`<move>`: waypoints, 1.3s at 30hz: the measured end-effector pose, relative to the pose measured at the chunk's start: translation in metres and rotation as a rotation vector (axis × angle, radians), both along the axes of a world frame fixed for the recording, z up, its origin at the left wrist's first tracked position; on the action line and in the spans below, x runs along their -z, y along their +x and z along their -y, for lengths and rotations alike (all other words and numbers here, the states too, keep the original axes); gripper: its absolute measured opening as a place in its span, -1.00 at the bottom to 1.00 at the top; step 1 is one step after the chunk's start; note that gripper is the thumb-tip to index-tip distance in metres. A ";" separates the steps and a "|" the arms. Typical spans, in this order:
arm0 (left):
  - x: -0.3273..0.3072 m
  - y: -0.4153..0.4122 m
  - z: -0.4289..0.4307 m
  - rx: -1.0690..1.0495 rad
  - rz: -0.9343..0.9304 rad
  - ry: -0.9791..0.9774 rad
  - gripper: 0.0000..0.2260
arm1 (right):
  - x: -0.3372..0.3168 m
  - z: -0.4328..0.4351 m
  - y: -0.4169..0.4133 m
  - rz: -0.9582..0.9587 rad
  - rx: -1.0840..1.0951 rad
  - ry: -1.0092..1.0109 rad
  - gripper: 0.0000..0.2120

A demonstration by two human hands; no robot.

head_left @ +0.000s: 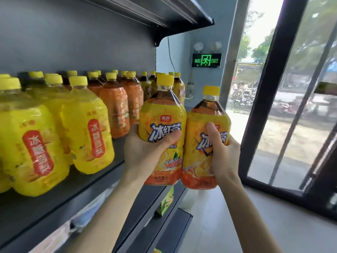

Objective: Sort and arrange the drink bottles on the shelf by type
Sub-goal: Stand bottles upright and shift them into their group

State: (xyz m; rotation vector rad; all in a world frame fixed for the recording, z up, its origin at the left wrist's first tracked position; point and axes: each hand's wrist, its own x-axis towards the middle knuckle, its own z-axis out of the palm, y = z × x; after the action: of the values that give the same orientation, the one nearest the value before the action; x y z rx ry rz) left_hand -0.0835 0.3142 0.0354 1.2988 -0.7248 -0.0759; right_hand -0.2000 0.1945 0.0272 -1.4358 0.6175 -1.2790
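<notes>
Two tea bottles in hand, one each, both held off the shelf (pixel 54 203).

- Left hand (pixel 145 150): fingers and thumb wrapped round the left bottle (pixel 162 128), which is upright.
- Right hand (pixel 223 154): wrapped round the right bottle (pixel 202 161), which tilts slightly and seems to touch its neighbour.
- Step, as judged: carrying a matched pair to its group.
- Next move, as judged: needs a gap beyond the hands, among the similar far tea bottles (pixel 179 86). Each must go down upright without knocking the row.
- Shelf: a dark grey board left of the hands.
- Yellow bottles (pixel 85 128): nearest on the shelf, left of the left hand.
- Orange bottles (pixel 116 110): behind the yellow ones.
- Room: grey floor (pixel 255 225) below the right hand, glass door (pixel 295 115) to its right, lit exit sign (pixel 207 60) beyond.
</notes>
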 end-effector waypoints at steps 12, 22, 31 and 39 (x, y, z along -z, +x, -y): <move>0.001 0.059 0.173 -0.275 -0.026 -0.030 -0.35 | -0.012 0.195 0.091 -0.038 -0.220 -0.020 -0.45; 0.007 0.157 0.269 -0.518 0.031 -0.072 -0.45 | -0.009 0.304 0.213 -0.057 -0.404 -0.071 -0.45; 0.024 0.201 0.312 -0.758 0.029 0.039 -0.47 | 0.005 0.364 0.283 -0.063 -0.602 -0.101 -0.54; 0.027 0.209 0.345 -0.975 0.049 0.011 -0.40 | 0.006 0.385 0.306 -0.023 -0.653 -0.259 -0.73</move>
State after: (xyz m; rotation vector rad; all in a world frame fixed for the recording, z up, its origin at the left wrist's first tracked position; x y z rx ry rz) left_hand 0.1259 -0.0310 0.0086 1.5444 -0.0712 0.7395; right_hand 0.1058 -0.1909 0.0211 -1.6782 -0.0265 -0.8351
